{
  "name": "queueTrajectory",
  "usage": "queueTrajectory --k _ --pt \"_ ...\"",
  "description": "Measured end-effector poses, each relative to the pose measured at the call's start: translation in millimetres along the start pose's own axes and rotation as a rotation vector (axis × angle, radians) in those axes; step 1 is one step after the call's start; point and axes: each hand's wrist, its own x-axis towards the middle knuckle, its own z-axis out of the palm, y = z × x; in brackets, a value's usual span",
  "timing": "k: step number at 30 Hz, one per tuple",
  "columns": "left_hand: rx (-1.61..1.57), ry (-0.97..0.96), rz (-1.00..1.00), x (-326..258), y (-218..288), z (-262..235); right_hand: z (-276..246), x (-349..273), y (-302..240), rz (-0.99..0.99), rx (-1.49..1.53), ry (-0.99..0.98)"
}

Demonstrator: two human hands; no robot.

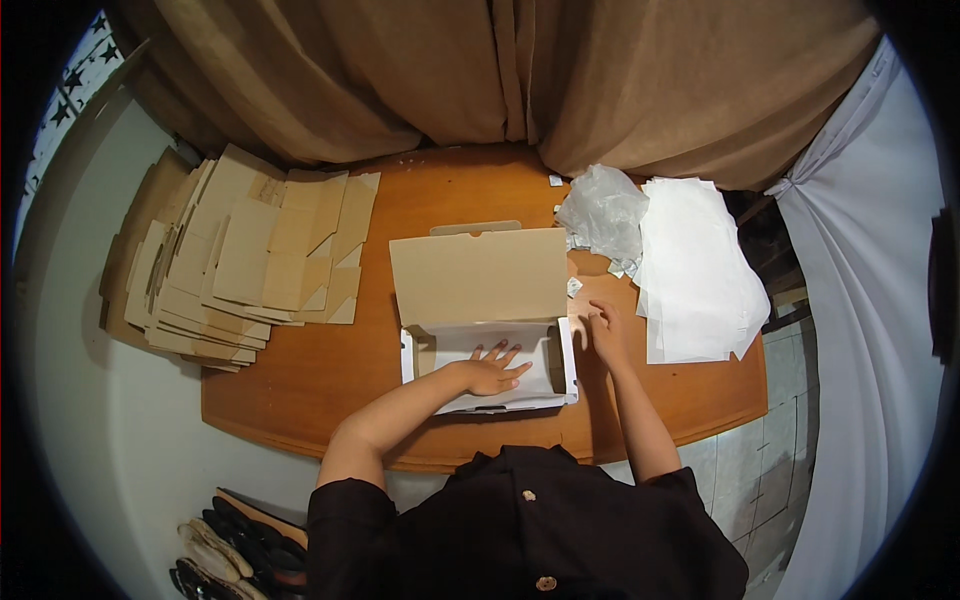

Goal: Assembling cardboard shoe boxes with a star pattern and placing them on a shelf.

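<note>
An open cardboard box (480, 275) with a raised brown lid sits in the middle of the wooden table (300, 400). White paper (530, 345) lines its inside. My left hand (492, 372) lies flat inside the box, fingers spread, pressing on the white paper. Just outside the box's right wall, my right hand (604, 330) rests on the table with fingers loosely bent, holding nothing that I can see.
A stack of flat, unfolded cardboard boxes (240, 255) covers the table's left end. A pile of white paper sheets (695, 270) lies at the right, with a crumpled clear plastic bag (603, 210) behind it. Brown curtains hang at the back. Shoes (235, 550) lie on the floor.
</note>
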Motion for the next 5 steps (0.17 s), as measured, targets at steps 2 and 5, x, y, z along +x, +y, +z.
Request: queueTrajectory --k 2,5 --pt "0.015 -0.037 -0.005 4 -3 6 8 14 3 -0.067 -0.025 -0.041" --pt "-0.132 -0.069 0.046 2 -11 0 22 32 -3 -0.206 -0.300 -0.027"
